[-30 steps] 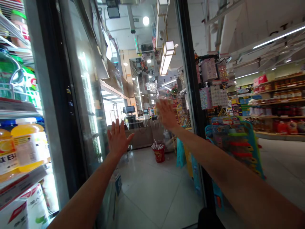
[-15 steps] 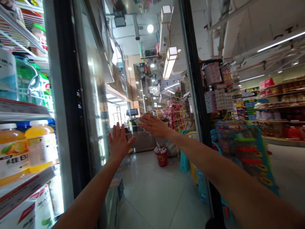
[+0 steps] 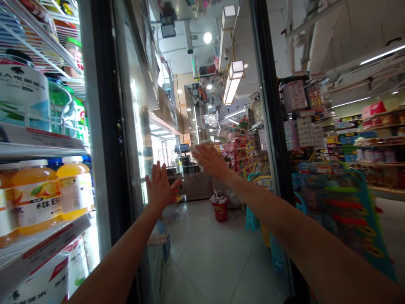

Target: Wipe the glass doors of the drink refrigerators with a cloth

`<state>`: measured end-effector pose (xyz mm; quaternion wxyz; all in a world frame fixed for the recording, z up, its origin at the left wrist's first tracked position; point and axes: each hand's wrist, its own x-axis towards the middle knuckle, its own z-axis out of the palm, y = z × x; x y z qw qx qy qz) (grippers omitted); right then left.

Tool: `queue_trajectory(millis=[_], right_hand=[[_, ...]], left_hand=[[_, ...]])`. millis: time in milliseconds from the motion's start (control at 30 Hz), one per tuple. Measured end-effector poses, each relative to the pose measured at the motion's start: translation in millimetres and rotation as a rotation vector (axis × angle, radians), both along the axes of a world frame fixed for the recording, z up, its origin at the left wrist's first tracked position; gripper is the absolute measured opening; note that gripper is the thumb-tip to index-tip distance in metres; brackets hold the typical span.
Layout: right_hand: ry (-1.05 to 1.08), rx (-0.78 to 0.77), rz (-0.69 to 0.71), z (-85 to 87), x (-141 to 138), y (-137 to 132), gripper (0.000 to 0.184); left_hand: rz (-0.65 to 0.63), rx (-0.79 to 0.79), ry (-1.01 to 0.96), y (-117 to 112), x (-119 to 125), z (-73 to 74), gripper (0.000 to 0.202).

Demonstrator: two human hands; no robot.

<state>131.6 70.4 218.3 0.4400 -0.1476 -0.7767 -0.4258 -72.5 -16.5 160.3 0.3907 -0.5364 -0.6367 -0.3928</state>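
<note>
Head view.

A: What is nearest to the person?

B: At the left, fridge shelves with orange bottles (image 3: 74,190). Both bare forearms stretch forward from the lower edge.

A: And the hands?

B: The left hand (image 3: 161,188) is open, with fingers spread and pointing up. Its palm seems to lie flat on the glass door (image 3: 221,261), and it grasps nothing. The right hand (image 3: 210,160) is higher and more to the right. It holds a pale cloth (image 3: 198,147) under its fingers, against the same pane. The cloth is blurred, so I cannot tell its shape.

A: How does the door lie from the hands?

B: It is straight ahead of both. It stands upright, with its long side vertical, between the fridge and a black frame (image 3: 271,126) at the right. The left hand is nearer to the fridge side. The right hand is near the middle of the pane, and only this hand has the cloth.

A: And farther away?

B: Through the glass I see a red bucket (image 3: 220,209) on the floor, then a counter (image 3: 196,185). Far at the right are store shelves (image 3: 373,143).
</note>
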Motion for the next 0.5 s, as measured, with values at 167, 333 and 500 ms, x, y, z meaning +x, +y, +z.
queue_trajectory(millis=[167,333,500], right_hand=[[0.177,-0.021,0.013,-11.9,-13,-3,0.054],[-0.093,0.015,0.106,-3.6,-46,-9,0.052],[0.139,-0.094,0.062,16.4,-81,-17,0.058]], left_hand=[[0.000,-0.011,0.020,-1,-7,-0.6,0.073],[0.040,-0.005,0.027,-11,-24,-5.5,0.075],[0.094,0.005,0.043,-28,-59,-4.8,0.075]])
